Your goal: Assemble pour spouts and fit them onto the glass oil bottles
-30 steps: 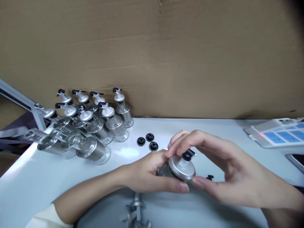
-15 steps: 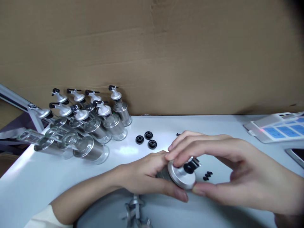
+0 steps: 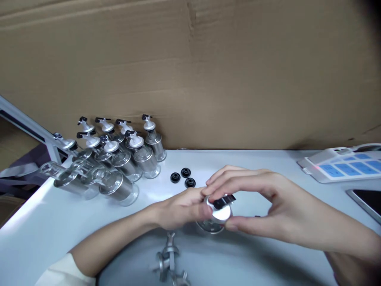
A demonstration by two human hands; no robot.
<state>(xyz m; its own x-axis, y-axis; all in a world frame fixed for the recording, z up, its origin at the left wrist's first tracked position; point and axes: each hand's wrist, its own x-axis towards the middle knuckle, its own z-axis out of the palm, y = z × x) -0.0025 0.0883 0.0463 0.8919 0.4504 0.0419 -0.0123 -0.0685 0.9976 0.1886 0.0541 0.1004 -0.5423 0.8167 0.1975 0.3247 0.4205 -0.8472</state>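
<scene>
No lettering or number can be read. The blue panels [image 3: 348,170] on the white power strip [image 3: 324,156] carry faint marks, too blurred to make out

On the table [image 3: 38,234] — bottles [image 3: 122,159] left, discs [image 3: 175,177] between, power strip [image 3: 342,165] right.

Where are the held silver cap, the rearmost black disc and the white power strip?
Silver cap [image 3: 222,214]: head view, shiny top.
Rearmost black disc [image 3: 185,172]: head view, raised centre.
White power strip [image 3: 347,169]: head view, blue panel.
</scene>
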